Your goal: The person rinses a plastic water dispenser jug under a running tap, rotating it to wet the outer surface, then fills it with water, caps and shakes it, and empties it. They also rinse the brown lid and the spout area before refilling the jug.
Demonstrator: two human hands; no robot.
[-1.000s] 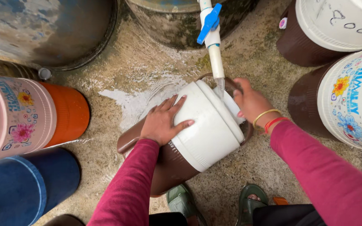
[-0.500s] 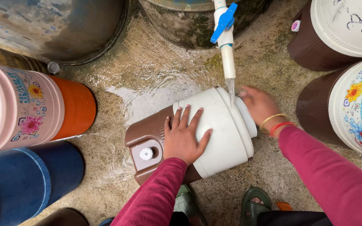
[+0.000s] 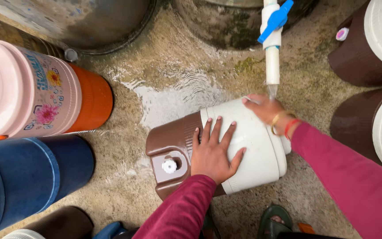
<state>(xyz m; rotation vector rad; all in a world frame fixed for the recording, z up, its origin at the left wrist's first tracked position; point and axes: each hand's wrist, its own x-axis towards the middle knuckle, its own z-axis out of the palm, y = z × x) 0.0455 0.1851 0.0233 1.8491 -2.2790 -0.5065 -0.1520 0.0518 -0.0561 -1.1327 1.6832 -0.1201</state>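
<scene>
- Orange-and-pink plastic water cooler (image 3: 45,95) lies on its side, well to the left of the fingers, above a blue plastic cooler (image 3: 27,177).
- Brown-and-white plastic cooler jug (image 3: 219,148) lies tipped on wet concrete ground (image 3: 164,88), its white spigot (image 3: 169,166) just left of the left hand (image 3: 215,152).
- Left hand presses flat on the jug's white side, fingers spread, gripping nothing.
- Right hand (image 3: 264,110), bangled, rests loosely open on the jug's upper edge, directly under a white plastic pipe with a blue valve (image 3: 273,40).
- Brown coolers (image 3: 368,48) stand right of the fingers.
</scene>
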